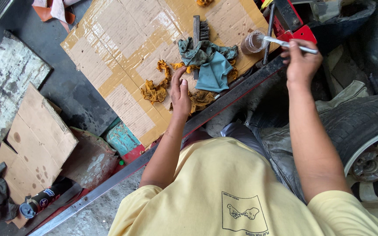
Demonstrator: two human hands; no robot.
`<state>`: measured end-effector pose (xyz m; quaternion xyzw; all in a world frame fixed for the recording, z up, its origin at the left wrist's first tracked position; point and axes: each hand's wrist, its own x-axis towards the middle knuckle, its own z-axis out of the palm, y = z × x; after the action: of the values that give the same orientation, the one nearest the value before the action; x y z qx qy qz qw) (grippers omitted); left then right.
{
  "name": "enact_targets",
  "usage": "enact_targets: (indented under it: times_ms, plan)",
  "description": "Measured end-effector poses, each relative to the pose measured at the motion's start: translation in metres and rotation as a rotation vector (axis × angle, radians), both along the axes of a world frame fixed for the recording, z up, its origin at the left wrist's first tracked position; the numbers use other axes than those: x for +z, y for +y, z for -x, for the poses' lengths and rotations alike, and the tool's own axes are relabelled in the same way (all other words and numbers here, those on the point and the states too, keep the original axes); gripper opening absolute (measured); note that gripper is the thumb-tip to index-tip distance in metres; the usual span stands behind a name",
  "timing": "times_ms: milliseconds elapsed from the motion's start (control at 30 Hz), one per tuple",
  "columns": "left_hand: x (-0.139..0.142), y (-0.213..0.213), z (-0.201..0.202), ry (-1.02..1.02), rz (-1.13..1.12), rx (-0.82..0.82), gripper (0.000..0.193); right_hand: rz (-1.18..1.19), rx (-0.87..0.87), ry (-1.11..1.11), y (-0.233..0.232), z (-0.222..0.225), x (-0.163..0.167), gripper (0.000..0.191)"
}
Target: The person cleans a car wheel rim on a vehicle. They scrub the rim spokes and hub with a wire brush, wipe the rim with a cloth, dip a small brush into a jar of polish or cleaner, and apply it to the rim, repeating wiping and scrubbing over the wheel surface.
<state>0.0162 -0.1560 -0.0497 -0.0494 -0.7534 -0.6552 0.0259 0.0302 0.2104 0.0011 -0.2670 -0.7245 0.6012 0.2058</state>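
A slim white-handled brush point(290, 45) is pinched in the right hand point(300, 63), its tip dipped into a small clear plastic cup point(253, 42) of brownish liquid lying at nine o'clock of that hand, on the edge of a flattened cardboard sheet point(123, 48). The left hand point(180, 94) is released, fingers flat, resting on oil-stained yellow rags point(155, 89) at seven o'clock of the cup. A teal cloth point(213, 72) and a wire brush point(200, 30) lie between. A tyre point(364, 126) sits at four o'clock. The dipping is judged best done shallowly, with the cup kept steady so nothing spills.
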Motion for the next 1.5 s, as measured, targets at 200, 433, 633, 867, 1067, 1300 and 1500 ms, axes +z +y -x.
enact_targets:
  times_ms: [200, 433, 633, 867, 1067, 1300, 1500]
  plan:
    - [0.000, 0.003, -0.001, -0.012, -0.020, -0.014, 0.041, -0.470, 0.266, 0.056, -0.015, 0.012, -0.004, 0.008]
    - [-0.002, 0.003, -0.002, -0.056, -0.010, -0.039, 0.041, 0.063, -0.037, 0.073, -0.014, -0.021, 0.016, 0.007]
    - [0.004, 0.038, 0.007, 0.005, -0.067, -0.210, 0.039, 0.379, -0.253, 0.238, 0.006, -0.104, 0.029, 0.013]
    - [0.031, 0.121, -0.013, 0.039, -0.092, -0.491, 0.039, 0.566, -0.425, 0.437, 0.023, -0.252, 0.029, 0.025]
    - [0.039, 0.202, -0.062, 0.142, -0.063, -0.751, 0.039, 0.615, -0.709, 0.607, 0.032, -0.403, 0.029, 0.032]
    - [0.029, 0.278, -0.151, 0.171, -0.082, -0.842, 0.039, 0.175, -1.017, 0.320, 0.072, -0.533, 0.019, 0.019]
    - [0.027, 0.300, -0.201, 0.132, 0.042, -0.826, 0.042, 0.142, -1.055, 0.202, 0.098, -0.571, -0.008, 0.014]
